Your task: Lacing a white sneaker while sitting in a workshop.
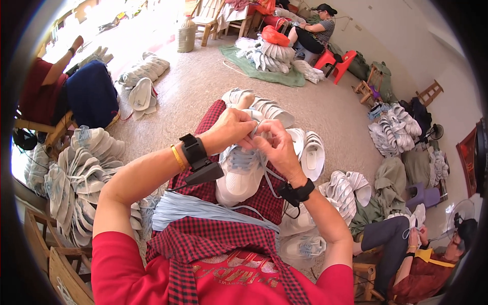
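Note:
A white sneaker (236,180) rests in my lap with its toe toward me, and a pale blue shoelace (269,178) runs through its eyelets. My left hand (231,131) is closed at the top of the lacing, fingertips pinching the lace. Right beside it, my right hand (278,145) is also closed in a pinch on the lace, and a loose end hangs below it. The fingertips nearly touch, so the exact crossing of the lace is hidden. Across the checked apron (173,241) lies a thick bundle of light blue laces (198,211).
Rows of white shoes (312,155) stand just beyond my knees. Shoe piles (76,188) lie at left, with more shoes (345,190) at right. Co-workers sit at left, far back and lower right. A wooden chair (61,259) stands near left, a plastic jug (186,35) far back.

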`<state>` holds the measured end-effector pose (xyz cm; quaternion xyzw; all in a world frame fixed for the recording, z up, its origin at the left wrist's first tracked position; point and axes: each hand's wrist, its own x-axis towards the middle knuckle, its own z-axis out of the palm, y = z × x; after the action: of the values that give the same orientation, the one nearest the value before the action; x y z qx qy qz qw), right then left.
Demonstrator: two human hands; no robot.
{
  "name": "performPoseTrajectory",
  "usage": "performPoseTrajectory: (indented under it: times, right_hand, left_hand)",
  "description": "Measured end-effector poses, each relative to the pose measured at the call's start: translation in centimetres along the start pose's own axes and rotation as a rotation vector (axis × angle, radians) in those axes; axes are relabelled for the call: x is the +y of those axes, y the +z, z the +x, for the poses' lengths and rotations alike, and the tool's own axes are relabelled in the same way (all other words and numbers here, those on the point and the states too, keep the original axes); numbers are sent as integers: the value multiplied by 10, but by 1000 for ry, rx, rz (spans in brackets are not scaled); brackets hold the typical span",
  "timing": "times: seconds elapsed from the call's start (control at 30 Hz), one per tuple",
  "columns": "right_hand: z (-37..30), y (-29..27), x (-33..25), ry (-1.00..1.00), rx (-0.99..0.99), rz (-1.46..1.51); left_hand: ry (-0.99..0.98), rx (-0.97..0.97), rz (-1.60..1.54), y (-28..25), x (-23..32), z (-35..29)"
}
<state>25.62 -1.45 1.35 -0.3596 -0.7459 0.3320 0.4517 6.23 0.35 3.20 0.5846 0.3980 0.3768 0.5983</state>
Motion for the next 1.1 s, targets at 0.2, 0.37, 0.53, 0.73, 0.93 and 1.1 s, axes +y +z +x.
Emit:
performPoseTrajectory:
  times: [0.2, 0.37, 0.53, 0.73, 0.93, 1.1]
  right_hand:
    - [5, 15, 9, -58, 201, -225]
    - [0, -58, 47, 156, 516, -78]
    - [-36, -214, 117, 199, 847, -425]
    - [-42, -190, 119, 93, 516, -702]
    - [-35, -50, 10, -248, -39, -540]
    - [-25, -20, -4, -416, -126, -593]
  left_hand:
    - [9, 29, -4, -5, -4, -2]
    - [66, 372, 33, -106, -18, -35]
    - [83, 886, -47, -290, -63, -97]
    - [-1, 833, 540, -227, -32, -63]
    - [482, 164, 824, -78, -15, -63]
    - [629, -18, 901, -50, -19, -56]
